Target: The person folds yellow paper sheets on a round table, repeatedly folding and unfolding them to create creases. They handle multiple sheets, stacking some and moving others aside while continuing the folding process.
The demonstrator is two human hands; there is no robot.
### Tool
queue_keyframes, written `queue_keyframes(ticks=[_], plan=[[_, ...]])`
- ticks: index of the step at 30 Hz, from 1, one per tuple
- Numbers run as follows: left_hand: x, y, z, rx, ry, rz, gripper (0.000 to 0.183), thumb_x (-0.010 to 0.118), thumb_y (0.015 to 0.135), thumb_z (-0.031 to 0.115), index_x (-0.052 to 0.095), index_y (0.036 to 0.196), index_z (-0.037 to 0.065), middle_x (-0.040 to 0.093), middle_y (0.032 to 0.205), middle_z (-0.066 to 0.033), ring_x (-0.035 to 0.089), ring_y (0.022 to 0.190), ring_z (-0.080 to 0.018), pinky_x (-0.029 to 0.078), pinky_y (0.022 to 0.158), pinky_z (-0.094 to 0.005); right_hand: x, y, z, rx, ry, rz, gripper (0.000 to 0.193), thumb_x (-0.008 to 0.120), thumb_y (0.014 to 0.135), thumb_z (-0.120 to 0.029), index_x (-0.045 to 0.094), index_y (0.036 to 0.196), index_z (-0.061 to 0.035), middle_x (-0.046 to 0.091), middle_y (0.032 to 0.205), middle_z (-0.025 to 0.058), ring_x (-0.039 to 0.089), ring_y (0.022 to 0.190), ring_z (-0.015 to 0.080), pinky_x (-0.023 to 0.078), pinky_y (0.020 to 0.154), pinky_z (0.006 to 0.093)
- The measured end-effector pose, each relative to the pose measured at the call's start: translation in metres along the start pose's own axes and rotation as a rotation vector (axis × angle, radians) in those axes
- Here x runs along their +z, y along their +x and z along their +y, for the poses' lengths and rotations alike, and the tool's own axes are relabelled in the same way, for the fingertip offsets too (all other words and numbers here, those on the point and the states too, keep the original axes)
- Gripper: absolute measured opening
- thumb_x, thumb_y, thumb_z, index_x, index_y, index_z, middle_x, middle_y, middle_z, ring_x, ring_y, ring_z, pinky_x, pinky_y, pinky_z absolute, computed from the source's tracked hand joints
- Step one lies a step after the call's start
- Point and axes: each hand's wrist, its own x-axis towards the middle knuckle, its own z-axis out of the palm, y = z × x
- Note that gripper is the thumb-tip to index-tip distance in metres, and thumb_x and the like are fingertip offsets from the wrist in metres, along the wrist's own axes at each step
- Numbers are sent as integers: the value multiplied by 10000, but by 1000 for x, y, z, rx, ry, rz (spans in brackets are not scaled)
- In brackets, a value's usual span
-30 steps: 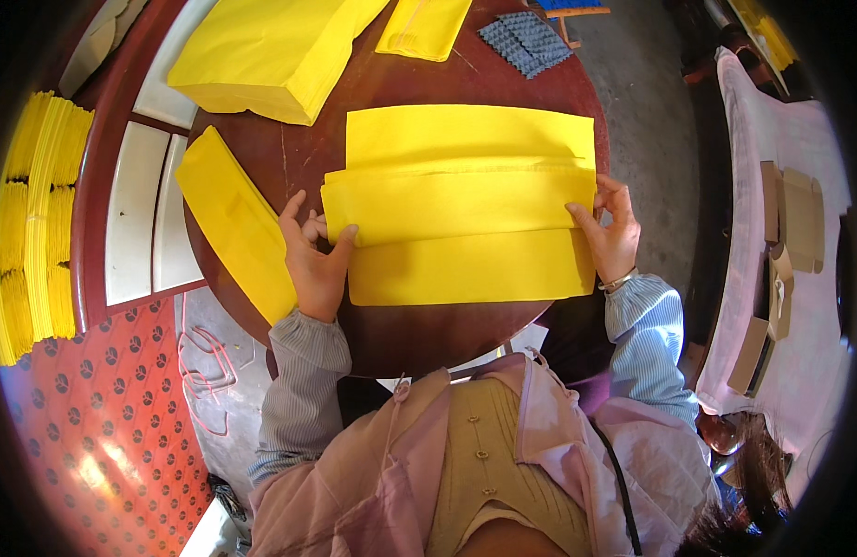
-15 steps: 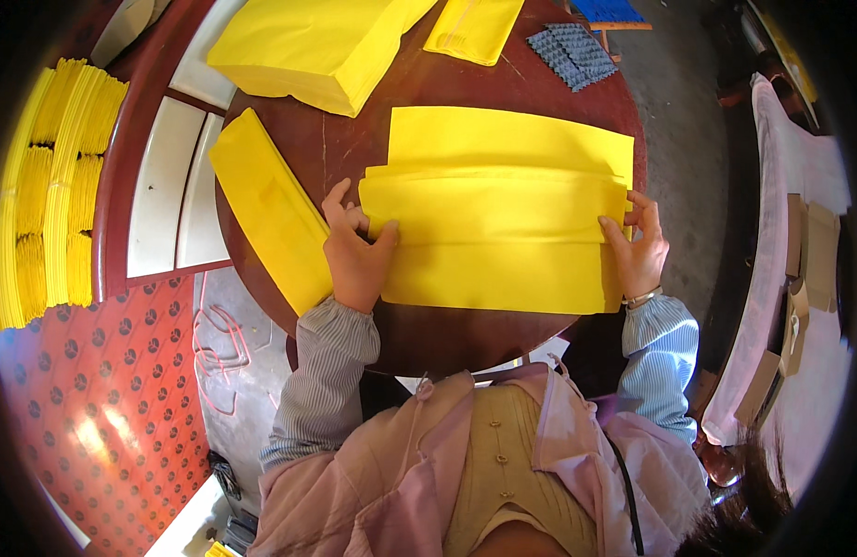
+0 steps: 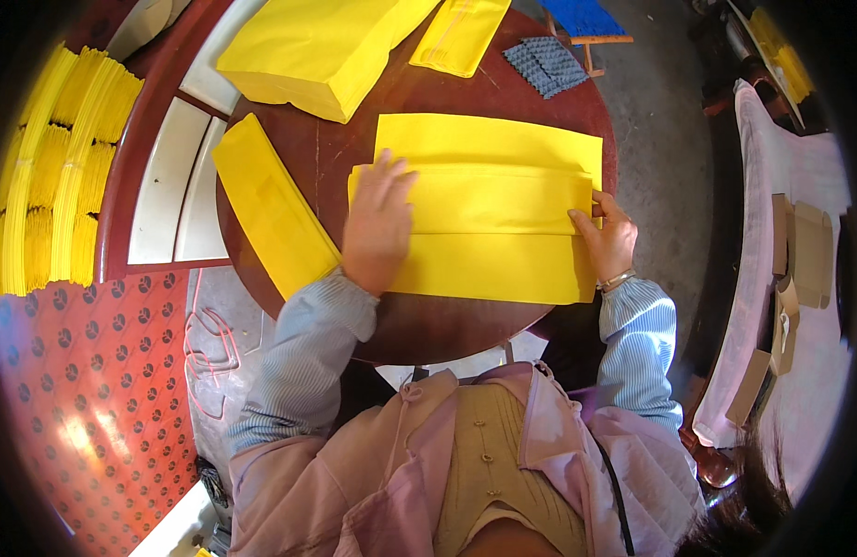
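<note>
A yellow sheet (image 3: 503, 269), which looks like thin fabric, lies flat on the round dark red table (image 3: 428, 339) in front of me. A folded band (image 3: 503, 200) runs across its middle from side to side. My left hand (image 3: 380, 218) rests flat over the band's left end, its fingers stretched out toward the far side and slightly blurred. At the right end, my right hand (image 3: 605, 232) pinches the band's edge between thumb and fingers. Left of my left hand lies a long, narrow folded yellow piece (image 3: 271, 204).
At the table's far side are a large yellow stack (image 3: 317, 56), a smaller folded yellow bundle (image 3: 461, 32) and a grey textured pad (image 3: 546, 67). Bundled yellow stacks (image 3: 52, 176) fill the far left. Open cardboard boxes (image 3: 807, 255) lie on a pale cloth at right.
My left hand has gone from pinching the band's left end to lying flat on it. My right hand still grips the right end. The whole view has shifted slightly.
</note>
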Motion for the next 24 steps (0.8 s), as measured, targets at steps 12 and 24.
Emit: queue_keyframes(ticks=[12, 24], plan=[[62, 18, 37, -169, 104, -54, 600, 689, 996, 244, 498, 1498, -21, 514, 1537, -216, 439, 1478, -397, 317, 1244, -574, 1, 1, 1, -32, -8, 5, 411, 840, 877, -251, 751, 1201, -14, 795, 1041, 197, 783, 877, 327, 632, 809, 396], [74, 12, 36, -154, 176, 5, 646, 707, 985, 275, 490, 1530, 4, 516, 1544, -200, 441, 1487, -360, 317, 1240, -558, 30, -19, -91, -519, -153, 109, 689, 761, 955, -285, 496, 1573, -132, 528, 1592, 105, 477, 1483, 288, 303, 1245, 493]])
